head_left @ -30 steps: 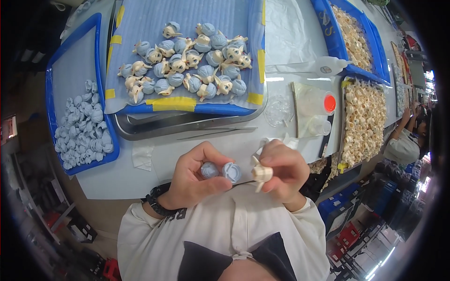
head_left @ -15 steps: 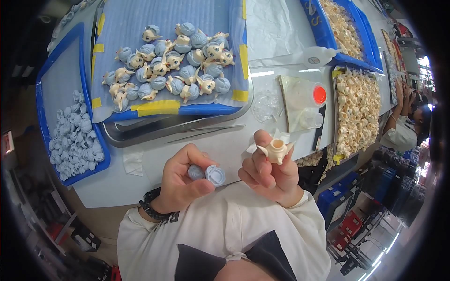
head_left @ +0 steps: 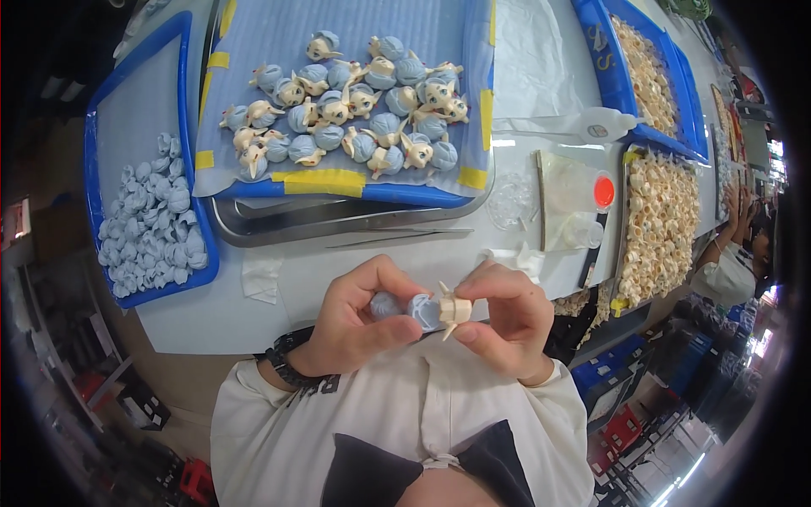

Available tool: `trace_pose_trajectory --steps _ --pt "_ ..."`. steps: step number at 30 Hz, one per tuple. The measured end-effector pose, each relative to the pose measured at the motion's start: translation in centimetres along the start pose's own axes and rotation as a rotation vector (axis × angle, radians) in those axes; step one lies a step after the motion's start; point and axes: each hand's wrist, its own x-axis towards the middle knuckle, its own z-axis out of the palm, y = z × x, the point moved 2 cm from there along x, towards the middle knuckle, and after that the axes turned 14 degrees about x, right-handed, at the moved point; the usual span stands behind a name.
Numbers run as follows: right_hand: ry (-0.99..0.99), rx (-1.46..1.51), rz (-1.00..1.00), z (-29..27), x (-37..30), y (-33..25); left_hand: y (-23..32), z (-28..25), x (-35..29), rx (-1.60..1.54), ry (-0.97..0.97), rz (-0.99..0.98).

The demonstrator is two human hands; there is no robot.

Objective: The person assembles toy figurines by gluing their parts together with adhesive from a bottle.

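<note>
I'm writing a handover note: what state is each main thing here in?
Left hand, closed on two blue hair pieces
Right hand, pinching a cream head piece
Tweezers, lying untouched
Left blue tray, partly filled
Taped tray, partly filled with heads
White bottle, set down; upright or lying unclear

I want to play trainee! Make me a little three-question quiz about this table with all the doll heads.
1. Which hand pinches the cream head piece?

2. True or false: the tweezers lie in the blue tray with the loose hair pieces.

3. What colour is the tape near the doll heads?
A) green
B) yellow
C) black

Key:
1. The right hand.
2. False; they lie on the table.
3. B.
</note>
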Motion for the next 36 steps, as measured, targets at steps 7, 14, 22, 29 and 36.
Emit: trace_pose_trajectory --steps 7,14,22,29,36 --pt "-0.114 -0.409 -0.132 0.3 0.8 -0.9 0.5 0.3 0.0 0.055 0.040 -0.070" --pt "-0.166 -0.507 -0.233 0.2 0.6 -0.5 0.2 0.3 -0.1 0.211 0.101 -0.012" --pt "-0.131 -0.882 -0.332 1.5 1.1 -0.1 -0.2 0.2 0.0 0.203 0.077 -0.113" --pt "-0.190 -0.862 -0.382 1.2 2.1 -0.3 -0.5 0.2 0.1 0.229 0.048 -0.110" --pt "-0.177 -1.157 -0.361 0.7 6.8 -1.6 1.0 1.1 -0.2 -0.371 0.372 0.186"
